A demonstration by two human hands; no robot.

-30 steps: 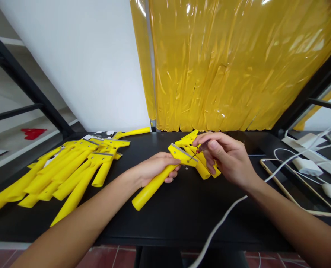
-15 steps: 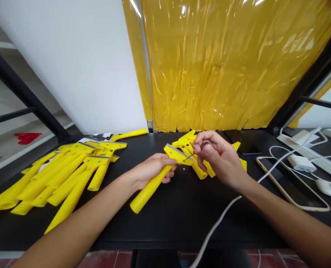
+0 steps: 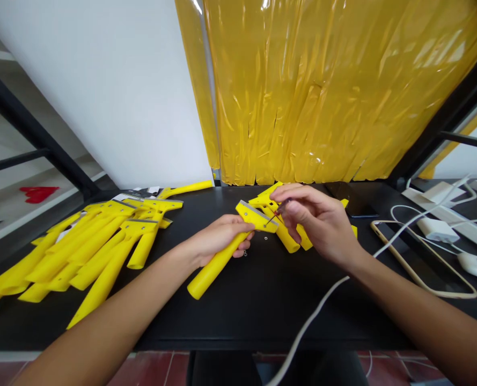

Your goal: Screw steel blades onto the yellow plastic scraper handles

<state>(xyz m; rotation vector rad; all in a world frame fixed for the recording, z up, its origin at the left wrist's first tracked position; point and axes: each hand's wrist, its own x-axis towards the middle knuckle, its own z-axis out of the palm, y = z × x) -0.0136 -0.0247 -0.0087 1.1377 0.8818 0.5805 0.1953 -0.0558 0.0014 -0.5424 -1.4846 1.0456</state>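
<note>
A yellow scraper (image 3: 218, 264) is gripped near its head by my left hand (image 3: 218, 241), its hollow handle slanting down toward the front edge. A metal strip runs along its wide head. In my right hand (image 3: 316, 220) is a small dark screwdriver (image 3: 283, 206), pinched between thumb and fingers. The thin shaft points down-left, its tip at a screw on the right side of the head. Small metal nuts (image 3: 266, 238) lie on the black table (image 3: 238, 321) beside the scraper. More yellow scrapers (image 3: 288, 238) lie behind, partly hidden by my right hand.
Several yellow scrapers (image 3: 97, 241) are piled at the left. On the right lie a phone in a pale case (image 3: 423, 262), a dark phone (image 3: 353, 201), a white charger (image 3: 437, 229) and a power strip (image 3: 471, 228). A white cable (image 3: 318, 311) crosses the front edge.
The fingers of my right hand have shifted on the screwdriver and are more stretched out. My left hand still holds the scraper in about the same place. The view has tilted slightly.
</note>
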